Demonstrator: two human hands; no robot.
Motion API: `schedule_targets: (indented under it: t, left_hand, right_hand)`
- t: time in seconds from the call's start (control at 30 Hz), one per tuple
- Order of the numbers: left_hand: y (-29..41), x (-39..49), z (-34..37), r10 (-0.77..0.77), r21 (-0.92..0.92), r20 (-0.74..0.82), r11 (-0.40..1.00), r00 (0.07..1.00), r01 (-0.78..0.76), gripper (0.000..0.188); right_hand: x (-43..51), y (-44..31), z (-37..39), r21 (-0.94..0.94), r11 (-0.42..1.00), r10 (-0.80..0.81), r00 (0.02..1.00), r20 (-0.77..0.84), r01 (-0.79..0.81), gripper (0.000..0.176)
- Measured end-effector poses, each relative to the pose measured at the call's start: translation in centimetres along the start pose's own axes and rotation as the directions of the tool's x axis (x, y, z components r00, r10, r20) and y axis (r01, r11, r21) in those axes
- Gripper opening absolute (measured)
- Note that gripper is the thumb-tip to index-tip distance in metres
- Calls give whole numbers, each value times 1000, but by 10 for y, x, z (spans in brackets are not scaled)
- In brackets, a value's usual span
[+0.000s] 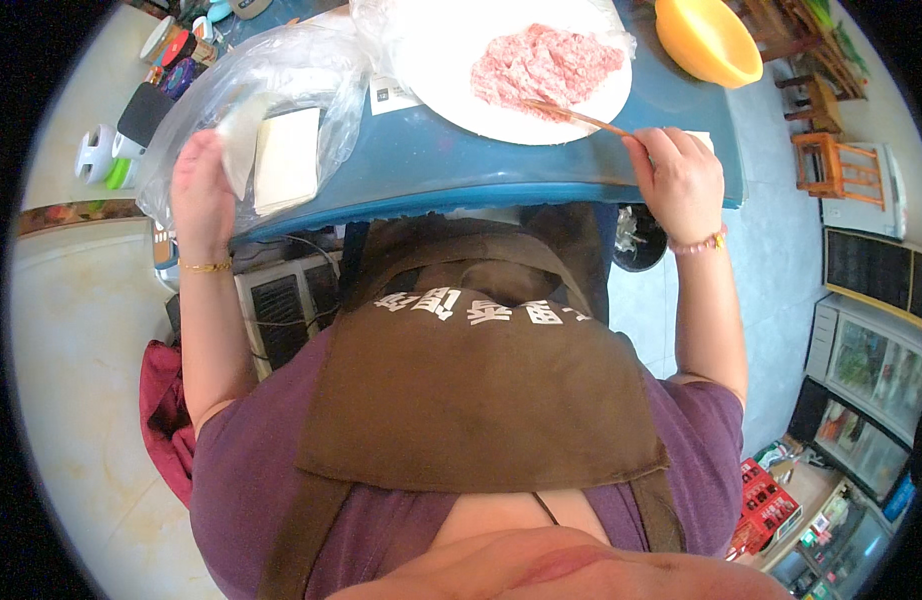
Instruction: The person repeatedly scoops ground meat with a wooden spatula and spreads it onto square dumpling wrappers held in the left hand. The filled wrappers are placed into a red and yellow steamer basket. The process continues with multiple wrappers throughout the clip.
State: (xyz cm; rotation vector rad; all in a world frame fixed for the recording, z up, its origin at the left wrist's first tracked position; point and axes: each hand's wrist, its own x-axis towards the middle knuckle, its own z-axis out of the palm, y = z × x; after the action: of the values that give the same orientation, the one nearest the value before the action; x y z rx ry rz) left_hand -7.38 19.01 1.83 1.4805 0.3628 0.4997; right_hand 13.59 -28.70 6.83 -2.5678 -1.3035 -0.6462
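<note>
My left hand point(204, 196) pinches the edge of a thin, pale dough wrapper point(243, 139), close to the table's front left edge. Right beside it, a stack of square dough wrappers point(287, 161) lies on a clear plastic bag point(341, 105). My right hand point(678, 172) grips a thin wooden stick point(588, 121), whose far end touches pink minced meat point(543, 66). That meat lies on the right part of a large white plate point(446, 90). Part of the left hand's grip is hidden by its own fingers.
A yellow bowl point(708, 41) stands at the right rear of the blue-covered table point(446, 165). Jars and small containers point(179, 56) crowd the left rear. Below the right side of the table is a black bin point(641, 244). Wooden stools point(840, 169) stand farther right.
</note>
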Motion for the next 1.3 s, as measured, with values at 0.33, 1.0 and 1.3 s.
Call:
schedule_targets:
  t: [0.33, 1.0, 1.3]
  left_hand:
    - [24, -53, 78, 15, -833, 420, 402, 907, 380, 60]
    - [25, -61, 184, -609, -638, 289, 452, 738, 623, 55]
    - [26, -31, 200, -439, -772, 264, 437, 859, 461, 56]
  right_hand:
    - [-3, 12, 27, 119, 988, -87, 994, -59, 94, 20]
    - [-1, -49, 28, 291, 932, 164, 968, 191, -216, 17]
    - [4, -105, 41, 499, 863, 7, 985, -175, 82, 10]
